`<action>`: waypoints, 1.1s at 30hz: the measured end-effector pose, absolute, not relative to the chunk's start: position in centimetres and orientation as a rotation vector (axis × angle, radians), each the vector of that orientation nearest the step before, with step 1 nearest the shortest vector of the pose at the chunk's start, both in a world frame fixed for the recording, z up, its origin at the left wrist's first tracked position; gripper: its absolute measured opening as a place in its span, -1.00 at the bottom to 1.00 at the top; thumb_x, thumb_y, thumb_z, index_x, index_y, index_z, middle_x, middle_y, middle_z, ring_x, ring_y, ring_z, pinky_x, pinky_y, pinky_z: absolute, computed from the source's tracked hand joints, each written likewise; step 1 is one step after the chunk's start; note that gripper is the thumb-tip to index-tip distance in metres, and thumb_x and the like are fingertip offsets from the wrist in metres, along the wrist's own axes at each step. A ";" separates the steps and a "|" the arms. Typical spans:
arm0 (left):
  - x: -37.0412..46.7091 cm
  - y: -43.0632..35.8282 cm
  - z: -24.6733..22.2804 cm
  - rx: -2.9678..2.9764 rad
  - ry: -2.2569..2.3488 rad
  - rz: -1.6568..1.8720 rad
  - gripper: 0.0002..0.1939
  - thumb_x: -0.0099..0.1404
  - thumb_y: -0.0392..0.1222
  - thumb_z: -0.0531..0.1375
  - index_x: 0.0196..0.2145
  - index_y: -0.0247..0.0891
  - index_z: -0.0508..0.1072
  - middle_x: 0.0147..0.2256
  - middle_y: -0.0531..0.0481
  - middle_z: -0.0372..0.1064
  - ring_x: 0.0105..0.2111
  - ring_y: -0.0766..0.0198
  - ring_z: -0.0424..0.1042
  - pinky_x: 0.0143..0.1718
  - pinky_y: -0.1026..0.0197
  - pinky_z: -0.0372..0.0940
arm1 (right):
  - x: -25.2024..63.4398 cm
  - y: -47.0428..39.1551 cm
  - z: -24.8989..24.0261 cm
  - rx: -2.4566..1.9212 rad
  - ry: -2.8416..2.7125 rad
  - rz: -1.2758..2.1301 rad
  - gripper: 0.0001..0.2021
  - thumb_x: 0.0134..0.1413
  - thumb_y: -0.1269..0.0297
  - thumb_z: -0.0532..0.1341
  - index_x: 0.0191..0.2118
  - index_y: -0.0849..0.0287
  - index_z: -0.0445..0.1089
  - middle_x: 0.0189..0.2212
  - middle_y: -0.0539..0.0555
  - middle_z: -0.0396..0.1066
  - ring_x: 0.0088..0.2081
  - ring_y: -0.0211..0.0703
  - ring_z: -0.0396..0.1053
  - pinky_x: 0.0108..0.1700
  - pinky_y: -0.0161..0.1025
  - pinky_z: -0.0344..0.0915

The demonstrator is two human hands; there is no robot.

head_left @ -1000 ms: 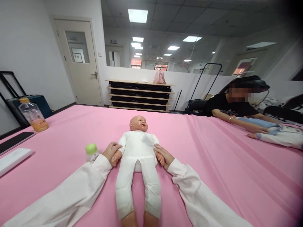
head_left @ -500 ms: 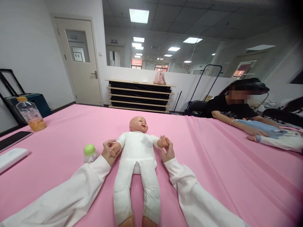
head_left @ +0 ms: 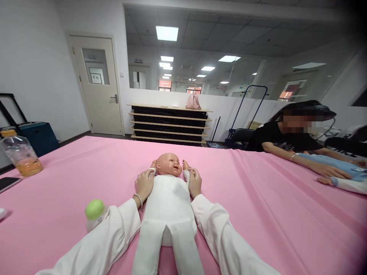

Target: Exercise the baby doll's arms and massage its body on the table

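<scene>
A baby doll (head_left: 169, 198) with a white cloth body lies on its back on the pink sheet, its head (head_left: 168, 165) at the far end. Both its arms are raised beside the head. My left hand (head_left: 144, 184), a beaded bracelet at the wrist, is closed around the doll's arm on the left. On the other side, my right hand (head_left: 195, 182) grips the doll's other arm, and the doll's small hand (head_left: 185, 164) sticks out above my fingers. A small jar with a green lid (head_left: 94, 210) stands left of my left forearm, which partly covers it.
A bottle of orange liquid (head_left: 24, 160) and a phone (head_left: 8, 184) are at the left on the pink-covered table (head_left: 243, 229). At the right, a person in black (head_left: 275, 135) leans over another doll in blue (head_left: 329, 166). Behind stand stacked boards (head_left: 169, 124) and a pink backpack (head_left: 193, 101).
Both my hands have moved up and away from me, bringing the doll's arms from its sides to beside its head. The view has shifted, and I appear closer to the doll.
</scene>
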State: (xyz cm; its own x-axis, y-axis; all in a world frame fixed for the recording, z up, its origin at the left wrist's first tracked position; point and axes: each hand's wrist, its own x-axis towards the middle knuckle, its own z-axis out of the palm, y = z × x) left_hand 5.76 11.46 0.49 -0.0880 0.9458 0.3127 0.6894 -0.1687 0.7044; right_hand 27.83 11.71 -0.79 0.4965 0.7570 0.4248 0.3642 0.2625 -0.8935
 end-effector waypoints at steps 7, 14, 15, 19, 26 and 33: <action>5.3 11.7 0.5 1.905 1.583 1.129 -0.70 0.25 -0.21 -0.08 -0.13 -0.21 0.34 -0.06 -0.07 0.33 -0.02 0.18 0.26 -0.02 0.12 0.14 | 28.3 12.4 -1.2 -1.417 -1.124 0.479 -0.78 -0.07 0.15 0.04 -0.33 0.13 0.30 -0.31 0.03 0.39 -0.23 -0.12 0.30 -0.20 -0.26 0.18; 5.2 11.6 0.4 1.897 1.597 1.145 -0.70 0.25 -0.20 -0.09 -0.13 -0.20 0.32 -0.06 -0.07 0.32 -0.02 0.17 0.25 -0.01 0.09 0.15 | 28.4 12.3 -1.2 -1.413 -1.077 0.533 -0.78 -0.09 0.17 0.03 -0.34 0.14 0.28 -0.33 0.05 0.39 -0.28 -0.12 0.32 -0.24 -0.25 0.21; 5.2 11.6 0.4 1.902 1.596 1.147 -0.70 0.25 -0.20 -0.09 -0.13 -0.20 0.32 -0.07 -0.07 0.32 -0.02 0.17 0.26 -0.01 0.09 0.15 | 28.4 12.3 -1.2 -1.416 -1.071 0.535 -0.78 -0.09 0.17 0.03 -0.34 0.14 0.28 -0.33 0.05 0.39 -0.28 -0.12 0.32 -0.25 -0.25 0.21; 5.2 11.6 0.4 1.906 1.605 1.134 -0.69 0.25 -0.19 -0.09 -0.11 -0.20 0.32 -0.08 -0.10 0.32 -0.03 0.16 0.27 -0.02 0.08 0.16 | 28.2 12.3 -1.0 -1.429 -1.074 0.514 -0.76 -0.07 0.08 0.04 -0.38 0.15 0.27 -0.34 0.07 0.39 -0.27 -0.10 0.33 -0.24 -0.24 0.22; 5.3 11.7 0.0 1.882 1.639 1.177 -0.70 0.24 -0.21 -0.07 -0.10 -0.19 0.30 -0.12 -0.13 0.31 -0.08 0.13 0.31 -0.06 0.05 0.22 | 27.8 11.7 -0.7 -1.353 -1.097 0.528 -0.48 -0.17 -0.02 0.20 -0.11 0.18 0.14 -0.11 0.21 0.34 -0.15 -0.05 0.34 -0.18 -0.17 0.26; 4.9 9.9 0.0 1.871 1.573 1.589 -0.43 0.13 -0.26 0.07 0.10 -0.27 0.02 0.01 -0.23 0.15 -0.01 0.08 0.25 -0.09 0.05 0.27 | 27.1 9.8 -0.6 -1.452 -1.059 0.247 -0.38 -0.10 0.10 0.15 0.10 0.21 0.01 -0.09 0.28 0.34 -0.16 0.03 0.39 -0.19 -0.06 0.29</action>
State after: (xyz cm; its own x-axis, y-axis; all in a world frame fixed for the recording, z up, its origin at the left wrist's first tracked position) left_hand 4.94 9.86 -0.05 -0.1615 0.8058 0.5698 0.5615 -0.3997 0.7245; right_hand 27.15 9.77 -0.55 0.5542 0.7121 0.4311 0.4473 0.1821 -0.8757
